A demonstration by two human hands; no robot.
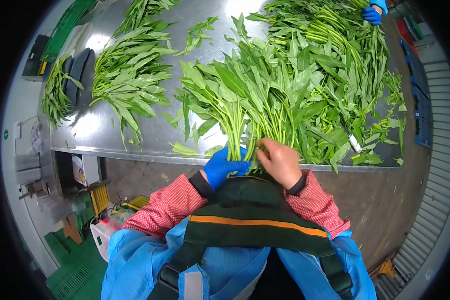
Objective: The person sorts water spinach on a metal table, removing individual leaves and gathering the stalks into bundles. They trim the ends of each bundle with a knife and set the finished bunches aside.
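Note:
My left hand (224, 163), in a blue glove, is wrapped round the lower stems of a bunch of leafy greens (230, 112) at the near edge of the steel table (150, 135). Bare and without a glove, my right hand (279, 159) is right beside it, its fingers closed on stems of the same greens. The leaves point away from me and rest on a large pile of loose greens (330, 75) to the right. A knife with a white handle (355, 143) lies among the leaves at the right.
Another bunch of greens (135, 70) lies left of centre, and a smaller one (55, 95) sits at a dark scale-like object (76, 75). A co-worker's blue-gloved hand (372, 15) is at the far right. Blue crates (423, 115) stand beyond the right edge.

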